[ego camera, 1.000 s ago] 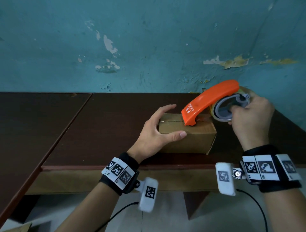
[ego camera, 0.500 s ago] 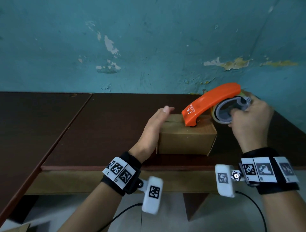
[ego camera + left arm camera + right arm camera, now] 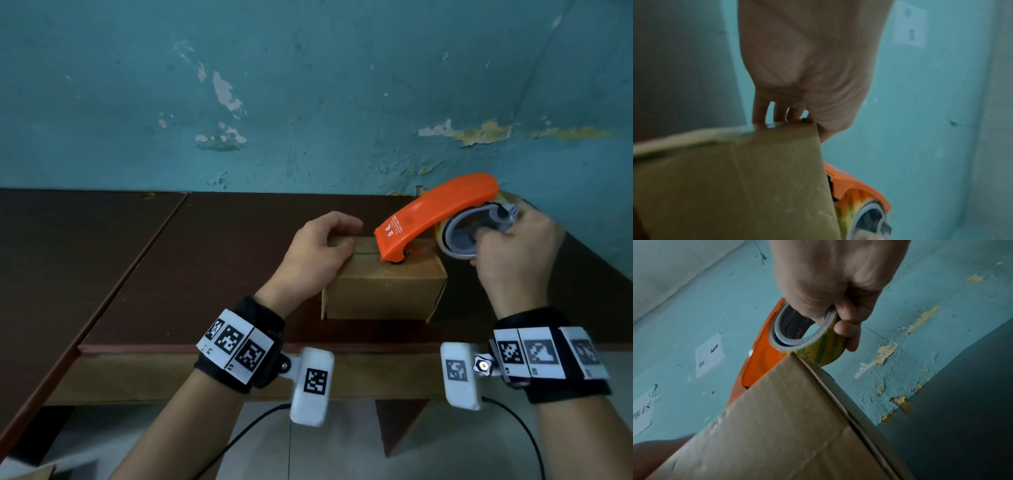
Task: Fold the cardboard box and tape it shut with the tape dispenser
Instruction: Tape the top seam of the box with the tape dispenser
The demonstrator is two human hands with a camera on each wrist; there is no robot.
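A: Where was the box?

B: The cardboard box (image 3: 383, 291) sat on the brown table (image 3: 205, 274), near the front edge, top flaps folded down. Seam ran across the top. I couldn't tell if any tape was already stuck on it.

A: Which step?

B: Taping, I'd say. I had the nose of the orange tape dispenser (image 3: 435, 216) down on the box top, about on the seam, body tilted up to the right.

A: Hands?

B: My left hand (image 3: 315, 253) held the box's left end, fingers curled over the far top edge, thumb on top. My right hand (image 3: 513, 260) gripped the dispenser at the tape roll (image 3: 818, 352), thumb through the core, fingers wrapped round the outside.

A: Next move?

B: Probably a steady pull along the seam toward the right end, nose pressed down, left hand bracing so the box didn't slide. Then wrap over the end and cut.

A: Any writing?

B: White print on the dispenser's nose, too small to read. The roll was yellow with green marks, unreadable. Two paper sheets on the teal wall (image 3: 308, 85) showed in the right wrist view; one (image 3: 641, 415) carried handwritten characters I couldn't make out reliably, the other (image 3: 709, 354) only small print.
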